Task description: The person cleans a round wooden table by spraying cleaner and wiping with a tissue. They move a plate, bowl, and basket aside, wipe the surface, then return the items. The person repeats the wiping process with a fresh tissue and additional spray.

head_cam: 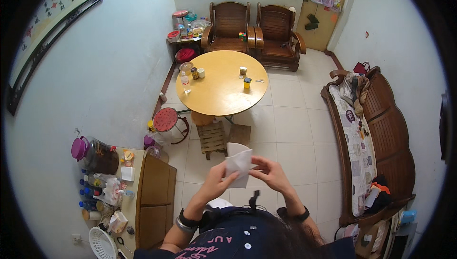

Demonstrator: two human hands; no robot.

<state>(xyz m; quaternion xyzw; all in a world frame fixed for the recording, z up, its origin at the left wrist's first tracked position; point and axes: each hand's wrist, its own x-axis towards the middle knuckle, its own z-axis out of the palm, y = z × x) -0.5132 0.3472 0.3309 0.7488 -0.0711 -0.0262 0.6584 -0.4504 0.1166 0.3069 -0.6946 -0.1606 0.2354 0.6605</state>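
Observation:
A folded sheet of white paper or tissue [238,164] is up in front of my body, above the tiled floor. My left hand [218,180] grips its left side, with the thumb lying across the near face. At the opposite edge is my right hand [269,173], its thumb and fingers curled against the paper. The ends of some right fingers are hidden at that edge. Past the paper stand a slatted wooden stool [211,137] and a plain wooden stool [240,134], close by the round yellow table [217,102].
A plastic bottle [185,82], jars and a small yellow-black container [247,82] stand on the table. Left is a cluttered cabinet [155,194] with a large purple-lidded jar [101,155]. A wooden bench [389,127] lines the right wall; two wooden armchairs [230,20] stand behind the table.

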